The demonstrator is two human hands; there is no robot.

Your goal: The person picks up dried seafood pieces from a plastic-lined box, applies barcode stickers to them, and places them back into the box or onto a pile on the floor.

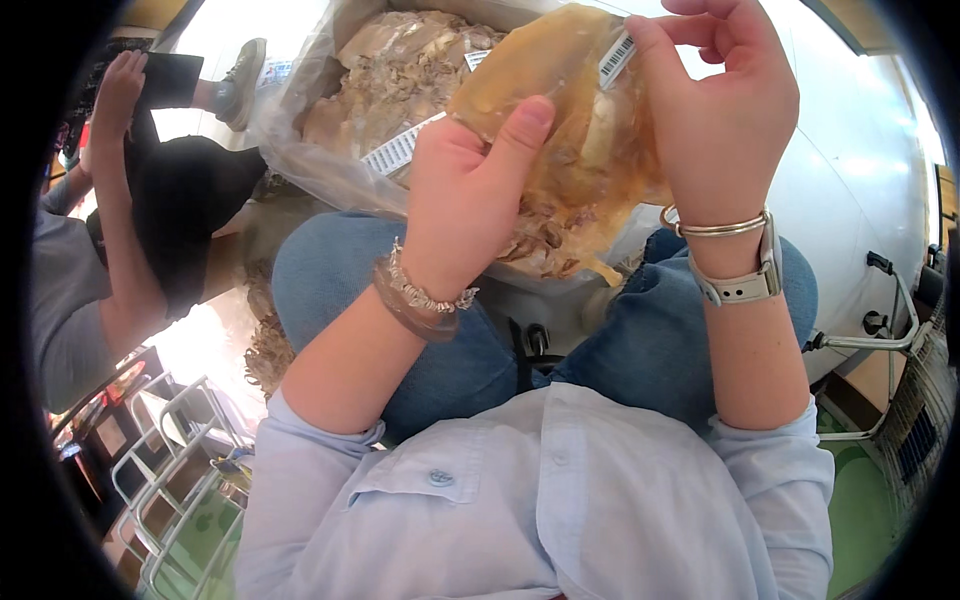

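Note:
A yellowish, translucent dried sheet, possibly fish maw or dried seafood [555, 52], is up in front of me. My left hand [480, 180] pinches its left edge between thumb and fingers. At its upper right my right hand [712, 90] has thumb and forefinger on a small barcode sticker [617, 60], which touches the sheet. A strip of barcode stickers [403, 144] sticks out beside my left hand. Behind lies a plastic-lined box [296, 161] with more dried brownish pieces [390, 82] inside. Another small sticker [475, 58] shows among them.
Another person [105, 247] sits at the left, a shoe [241, 86] near the box. A white wire rack [169, 465] stands lower left. Metal cart parts [885, 341] are at the right, beside white floor tiles. Dried pieces [270, 352] lie by my left knee.

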